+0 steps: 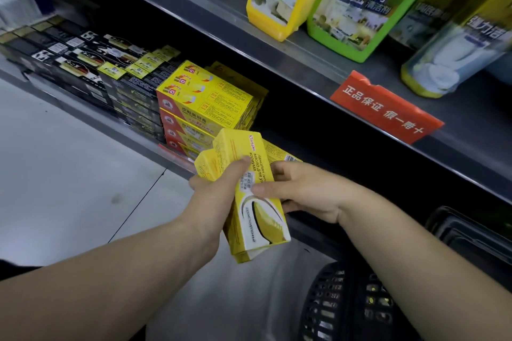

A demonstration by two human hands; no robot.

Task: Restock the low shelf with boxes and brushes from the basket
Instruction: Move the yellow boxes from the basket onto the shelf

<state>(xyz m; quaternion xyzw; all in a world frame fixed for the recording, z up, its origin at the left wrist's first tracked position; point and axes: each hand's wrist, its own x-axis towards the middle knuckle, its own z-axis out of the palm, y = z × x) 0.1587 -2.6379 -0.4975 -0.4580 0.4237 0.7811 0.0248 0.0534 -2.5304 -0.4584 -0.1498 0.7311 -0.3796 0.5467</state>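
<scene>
Clutching, with fingers of left hand (214,188) and right hand (304,191) curled round it, a fanned bundle of yellow boxes (257,210) just short of the low shelf (130,134), near the basket (332,304); liable to spill one if the uneven bundle slips.

Left hand (214,187) grips boxes (259,220); right hand (304,191) holds them.

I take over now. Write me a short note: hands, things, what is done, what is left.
Left hand and right hand both grip a bundle of yellow boxes in front of the low shelf.
Done: a stack of yellow boxes stands on it, beside black boxes.
Left: place the held bundle.
The basket is at lower right; contents hidden, no brushes in view.
</scene>
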